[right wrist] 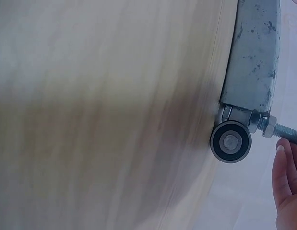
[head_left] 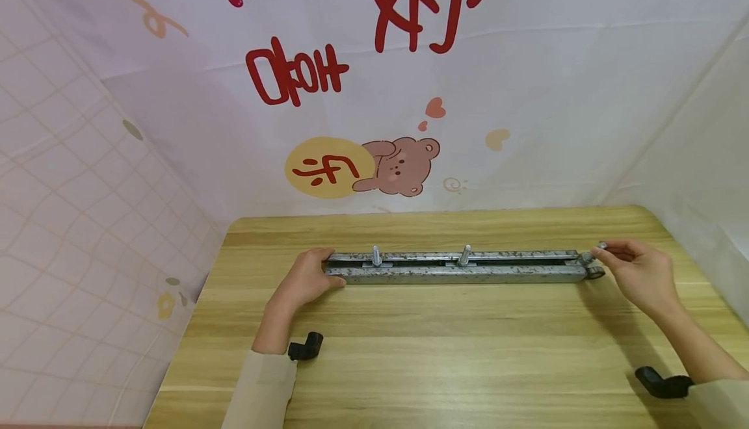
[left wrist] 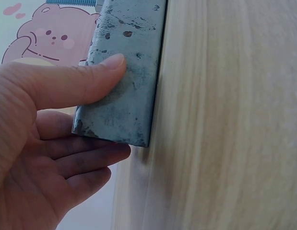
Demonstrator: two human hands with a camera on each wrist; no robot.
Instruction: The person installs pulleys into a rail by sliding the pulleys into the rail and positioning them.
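Note:
A long grey steel channel rail (head_left: 456,275), spotted with dark marks, lies across the table with its slot upward. Two threaded bolts (head_left: 376,257) stand up out of the slot. My left hand (head_left: 304,279) grips the rail's left end; in the left wrist view the thumb (left wrist: 98,81) presses its side wall and the other fingers are partly behind the end. At the opposite end, a roller bearing (right wrist: 230,142) sticks out with a threaded stud (right wrist: 285,133) and hex nuts beside it. My right hand (head_left: 643,276) pinches this stud near its free tip.
The wood-grain table (head_left: 445,357) has a rounded back edge meeting a white printed cloth wall (head_left: 526,91). More cloth hangs at both sides. A black angled piece shows at the left wrist (head_left: 307,346) and another at the right wrist (head_left: 662,383).

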